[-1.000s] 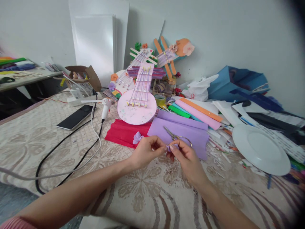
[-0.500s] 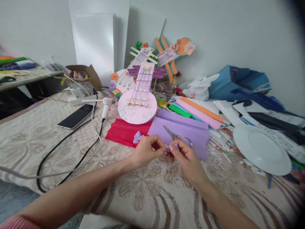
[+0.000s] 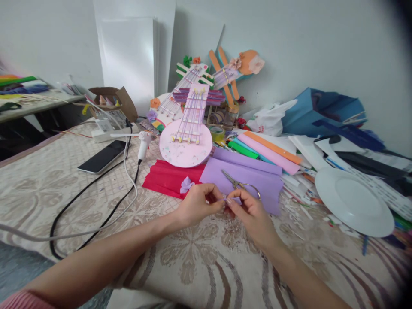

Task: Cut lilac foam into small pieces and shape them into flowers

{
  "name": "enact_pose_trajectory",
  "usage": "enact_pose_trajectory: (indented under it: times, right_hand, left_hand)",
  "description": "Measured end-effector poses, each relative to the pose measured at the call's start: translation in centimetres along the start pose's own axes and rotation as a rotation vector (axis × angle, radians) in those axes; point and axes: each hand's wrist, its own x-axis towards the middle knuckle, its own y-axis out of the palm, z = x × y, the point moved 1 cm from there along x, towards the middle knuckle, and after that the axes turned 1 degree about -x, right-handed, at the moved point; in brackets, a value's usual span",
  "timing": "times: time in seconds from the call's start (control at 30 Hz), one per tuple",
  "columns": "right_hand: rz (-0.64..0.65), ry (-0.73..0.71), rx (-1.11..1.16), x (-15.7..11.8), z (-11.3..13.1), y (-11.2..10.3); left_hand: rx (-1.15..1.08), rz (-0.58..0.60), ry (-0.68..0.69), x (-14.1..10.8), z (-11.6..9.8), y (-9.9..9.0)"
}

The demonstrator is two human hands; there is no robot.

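Observation:
My left hand [image 3: 202,203] and my right hand [image 3: 249,210] meet fingertip to fingertip above the patterned cloth. Both are closed in a pinch on a small piece of purple crepe paper, mostly hidden by the fingers. Just behind my left hand, a purple paper flower [image 3: 186,184] lies on a red crepe paper sheet [image 3: 162,178]. Beyond my right hand, scissors [image 3: 237,182] with gold handles rest on a purple crepe paper sheet [image 3: 212,169]. A pink paper-plate guitar [image 3: 185,154] with strings leans behind these sheets.
At left are a white glue gun [image 3: 143,146], its looping cables and a black phone [image 3: 103,157]. A white plate [image 3: 354,201], paper scraps and a blue bag [image 3: 322,113] crowd the right side. Rolled coloured paper [image 3: 270,152] lies behind the purple sheet.
The fingertips of my right hand have shifted slightly left, closer to my left fingers. Less of the purple piece shows between them. Everything else stays in place.

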Motion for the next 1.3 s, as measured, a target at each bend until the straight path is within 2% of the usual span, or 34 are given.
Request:
enact_pose_trajectory:
  times: [0.23, 0.5, 0.8, 0.9, 1.1, 1.3]
  right_hand:
    - [-0.060, -0.036, -0.036, 0.0, 0.0, -0.1]
    - [-0.056, -0.001, 0.019, 0.0, -0.1, -0.2]
    - [-0.041, 0.052, 0.093, 0.1, -0.2, 0.0]
    - [-0.046, 0.053, 0.085, 0.2, -0.3, 0.0]
    - [-0.024, 0.044, 0.043, 0.0, -0.2, 0.1]
    - [0.014, 0.063, 0.065, -0.2, -0.4, 0.4]
  left_hand:
    - [-0.039, 0.038, -0.011, 0.1, 0.3, 0.0]
    - [-0.095, 0.065, -0.042, 0.2, 0.2, -0.3]
    - [-0.360, 0.124, -0.213, 0.8, 0.1, -0.9]
    - [-0.331, 0.129, -0.211, 0.8, 0.1, -1.1]
    - [-0.226, 0.170, -0.114, 0.3, 0.3, -0.6]
    - [-0.230, 0.224, -0.135, 0.3, 0.0, -0.7]
